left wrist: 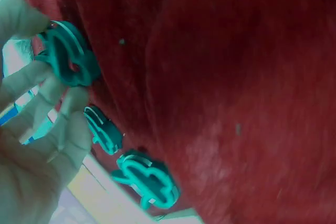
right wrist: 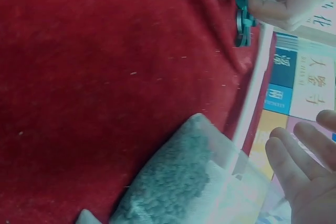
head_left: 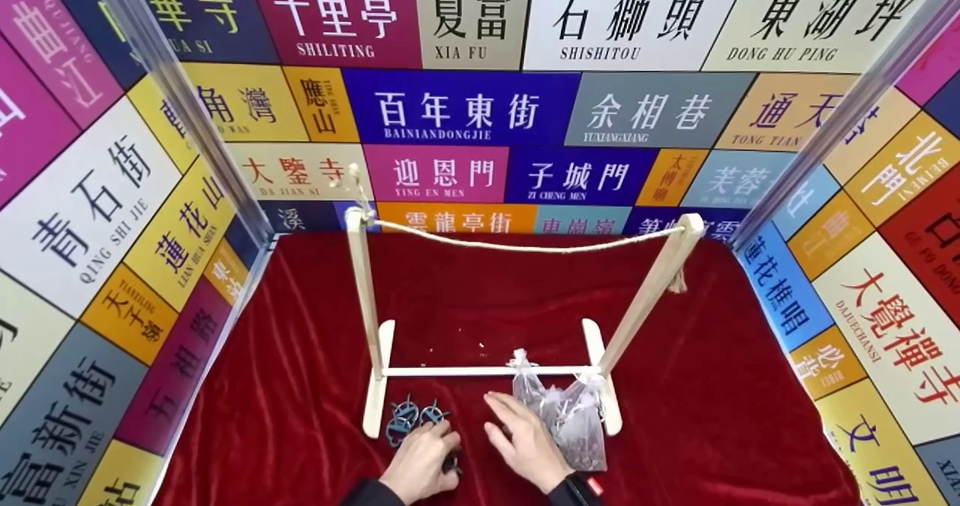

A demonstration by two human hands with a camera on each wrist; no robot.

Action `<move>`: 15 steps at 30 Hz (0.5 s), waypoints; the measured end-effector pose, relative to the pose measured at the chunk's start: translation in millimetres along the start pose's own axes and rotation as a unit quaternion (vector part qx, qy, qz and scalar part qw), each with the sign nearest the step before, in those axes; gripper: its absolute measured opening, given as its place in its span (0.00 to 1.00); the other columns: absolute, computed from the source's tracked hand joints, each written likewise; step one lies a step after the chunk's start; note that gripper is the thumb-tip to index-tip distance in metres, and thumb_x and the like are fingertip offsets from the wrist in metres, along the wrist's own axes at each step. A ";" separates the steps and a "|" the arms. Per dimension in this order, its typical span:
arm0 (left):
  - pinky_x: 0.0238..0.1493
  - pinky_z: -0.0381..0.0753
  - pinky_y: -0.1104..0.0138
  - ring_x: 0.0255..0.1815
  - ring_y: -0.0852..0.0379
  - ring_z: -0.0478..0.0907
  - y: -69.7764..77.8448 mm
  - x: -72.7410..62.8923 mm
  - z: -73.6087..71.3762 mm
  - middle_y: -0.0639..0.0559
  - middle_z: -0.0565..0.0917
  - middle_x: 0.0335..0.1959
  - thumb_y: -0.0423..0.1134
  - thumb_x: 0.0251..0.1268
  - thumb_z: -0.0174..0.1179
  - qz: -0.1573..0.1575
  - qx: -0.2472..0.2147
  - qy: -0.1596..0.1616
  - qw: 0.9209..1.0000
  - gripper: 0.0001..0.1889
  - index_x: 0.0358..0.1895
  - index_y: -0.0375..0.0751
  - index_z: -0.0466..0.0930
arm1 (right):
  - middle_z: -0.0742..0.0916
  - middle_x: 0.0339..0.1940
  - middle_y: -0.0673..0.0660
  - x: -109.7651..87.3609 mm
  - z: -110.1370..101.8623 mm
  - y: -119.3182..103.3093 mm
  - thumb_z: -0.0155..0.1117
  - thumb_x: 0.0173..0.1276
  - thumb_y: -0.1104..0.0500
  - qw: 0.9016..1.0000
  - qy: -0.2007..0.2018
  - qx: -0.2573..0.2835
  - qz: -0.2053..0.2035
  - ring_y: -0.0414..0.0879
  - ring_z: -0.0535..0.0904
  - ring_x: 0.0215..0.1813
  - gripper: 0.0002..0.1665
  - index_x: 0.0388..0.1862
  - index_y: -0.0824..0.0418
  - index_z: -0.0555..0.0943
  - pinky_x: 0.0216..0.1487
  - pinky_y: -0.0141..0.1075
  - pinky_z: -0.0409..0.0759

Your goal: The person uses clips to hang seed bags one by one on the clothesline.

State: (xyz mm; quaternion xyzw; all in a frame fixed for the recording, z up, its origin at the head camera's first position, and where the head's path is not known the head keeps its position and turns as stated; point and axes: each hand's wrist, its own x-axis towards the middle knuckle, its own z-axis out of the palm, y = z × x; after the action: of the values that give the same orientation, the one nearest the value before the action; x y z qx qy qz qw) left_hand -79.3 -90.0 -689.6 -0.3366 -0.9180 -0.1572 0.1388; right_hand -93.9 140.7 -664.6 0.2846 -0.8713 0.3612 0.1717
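My left hand (head_left: 421, 459) pinches a dark teal plastic clip (left wrist: 90, 69) between thumb and fingertips, just above the red cloth. Beyond its fingers, more teal clips (head_left: 403, 414) lie in a small cluster by the left foot of a wooden stand. The left wrist view shows two of them, a smaller-looking clip (left wrist: 105, 132) and a cloud-shaped one (left wrist: 149, 179). My right hand (head_left: 525, 442) has its fingers extended and holds nothing. Beside it, on its right, lie several sheer drawstring bags (head_left: 581, 435); one bag (right wrist: 168, 177) is filled with small grains.
A wooden stand (head_left: 362, 288) rises from the red velvet cloth (head_left: 300, 408). A slack rope (head_left: 525, 249) spans its two post tops, and a white bar (head_left: 450, 372) joins the feet. Printed sign panels (head_left: 461, 106) enclose the back and sides. Tiny crumbs dot the cloth.
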 end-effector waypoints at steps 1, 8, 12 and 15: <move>0.30 0.77 0.66 0.28 0.57 0.75 0.3 0.6 -0.4 0.56 0.77 0.31 0.42 0.32 0.73 -0.010 -0.030 0.018 0.999 0.16 0.30 0.47 0.80 | 0.85 0.61 0.64 0.3 -1.7 -0.7 0.71 0.68 0.63 1.000 -0.001 0.010 0.004 0.55 0.84 0.59 0.27 0.65 0.67 0.81 0.52 0.42 0.86; 0.31 0.79 0.69 0.30 0.60 0.77 3.1 17.5 -11.8 0.56 0.79 0.34 0.32 0.39 0.72 -0.103 -0.243 0.110 0.958 0.15 0.35 0.46 0.82 | 0.83 0.65 0.63 5.0 -14.4 -4.7 0.73 0.69 0.54 0.996 -0.051 0.069 0.019 0.56 0.83 0.62 0.34 0.71 0.66 0.76 0.58 0.50 0.84; 0.29 0.83 0.62 0.31 0.52 0.82 5.7 32.9 -22.6 0.50 0.82 0.35 0.27 0.46 0.73 -0.150 -0.371 0.126 0.908 0.16 0.40 0.44 0.84 | 0.84 0.63 0.62 8.3 -19.3 -7.4 0.75 0.66 0.51 0.989 -0.075 0.126 0.029 0.51 0.85 0.54 0.40 0.73 0.64 0.74 0.49 0.46 0.87; 0.32 0.85 0.63 0.35 0.49 0.84 9.4 42.7 -29.3 0.47 0.83 0.39 0.26 0.51 0.73 -0.183 -0.460 0.128 0.860 0.16 0.43 0.43 0.85 | 0.85 0.60 0.64 12.1 -20.2 -10.3 0.75 0.67 0.55 0.985 -0.061 0.159 0.019 0.52 0.87 0.48 0.38 0.72 0.67 0.74 0.44 0.42 0.87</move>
State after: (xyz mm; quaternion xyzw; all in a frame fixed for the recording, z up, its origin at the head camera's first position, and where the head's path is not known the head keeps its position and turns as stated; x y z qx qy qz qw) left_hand -100.0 -69.8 -645.6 -0.1649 -0.7607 -0.6256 0.0534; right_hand -95.0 144.9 -639.3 0.3128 -0.8170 0.4801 0.0639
